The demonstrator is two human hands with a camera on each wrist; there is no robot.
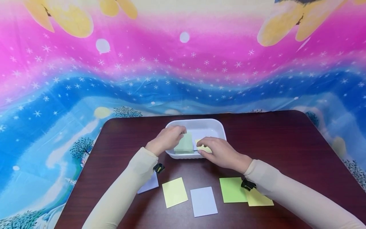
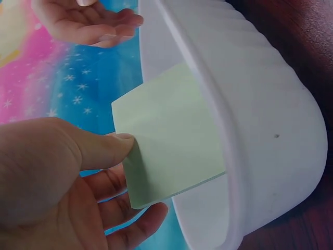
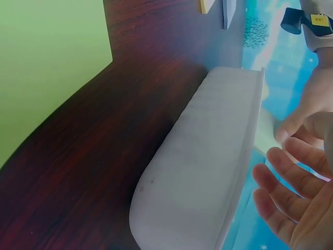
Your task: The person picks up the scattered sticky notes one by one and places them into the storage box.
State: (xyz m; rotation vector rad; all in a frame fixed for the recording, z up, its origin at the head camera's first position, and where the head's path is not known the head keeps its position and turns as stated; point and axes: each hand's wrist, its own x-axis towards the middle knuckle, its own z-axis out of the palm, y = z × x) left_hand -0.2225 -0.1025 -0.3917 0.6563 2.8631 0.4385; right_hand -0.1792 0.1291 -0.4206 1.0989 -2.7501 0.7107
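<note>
Pale green pad (image 2: 166,135): in the white tub (image 2: 270,99), near its L end; lower part sits down behind the wall, upper part pokes up over the rim.
L grip (image 1: 168,137): grasps the pale green pad, thumb on the flat front, fingers round back.
R grip (image 1: 221,152): holds nothing; fingers bent loosely by the tub's near rim.
Pad weight: prob. v. light, b/c it looks like a thin stack of paper.
Pad feel: prob. flat & a bit stiff, but corners may bend if pushed on the tub. Won't smash if dropped. Sheets might slide or peel if only the top one is pinched.
Best hold: the top edge, thumb in front & fingers behind, so all sheets come together.
Yellow pad in tub (image 1: 204,148): part hidden by R grip; can't tell if they touch.
Lilac pad (image 1: 150,184): on the desk (image 1: 271,136), part covered by the L sleeve (image 1: 120,190).
Bright green pad (image 1: 232,190): cut off in R wrist view.
Yellow pad on R (image 1: 260,199): meets the bright green pad; black strap (image 1: 248,184) & sleeve hide some.
Pad bottom: hidden in L wrist view; can't tell if it touches the tub floor.
</note>
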